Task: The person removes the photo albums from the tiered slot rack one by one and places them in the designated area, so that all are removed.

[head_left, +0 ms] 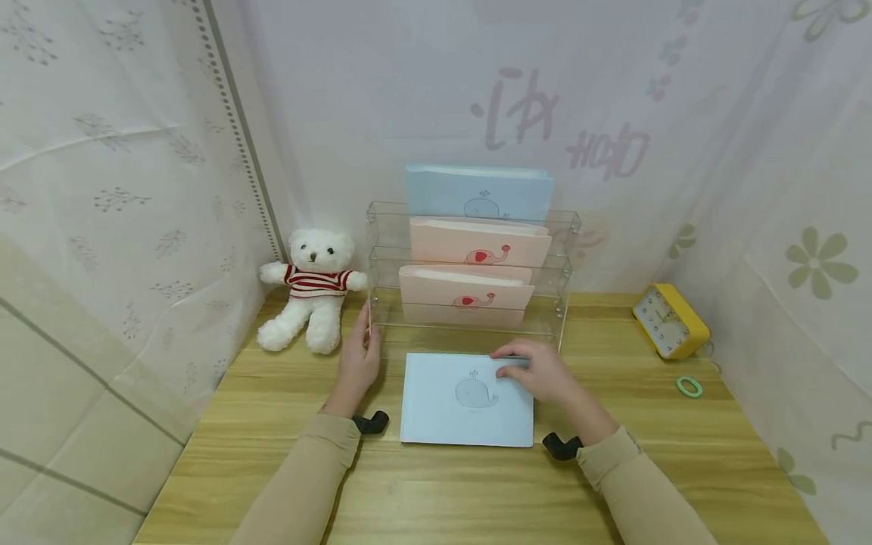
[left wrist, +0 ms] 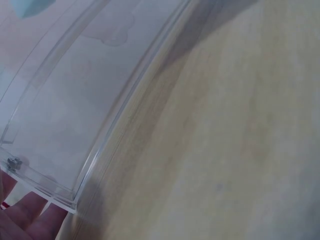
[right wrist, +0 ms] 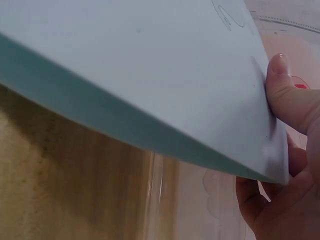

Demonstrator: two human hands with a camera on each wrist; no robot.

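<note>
A pale blue booklet [head_left: 466, 400] with a whale drawing lies on the wooden table [head_left: 477, 492] in front of a clear acrylic tiered rack [head_left: 383, 227]. My right hand [head_left: 521, 363] pinches the booklet's far right edge. In the right wrist view the thumb [right wrist: 281, 95] is on top of the blue booklet [right wrist: 150, 75], the other fingers are beneath, and that edge is lifted off the wood. My left hand [head_left: 361, 352] rests with straight fingers against the rack's left front corner. The left wrist view shows its fingers [left wrist: 27, 217] beside the rack's clear corner [left wrist: 65, 192].
The rack holds two pink elephant booklets [head_left: 477, 246] [head_left: 463, 294] and a blue whale one [head_left: 477, 193] at the back. A white teddy bear [head_left: 312, 291] sits left of it. A yellow clock [head_left: 670, 321] and a green ring [head_left: 689, 387] lie right. Patterned curtains enclose three sides.
</note>
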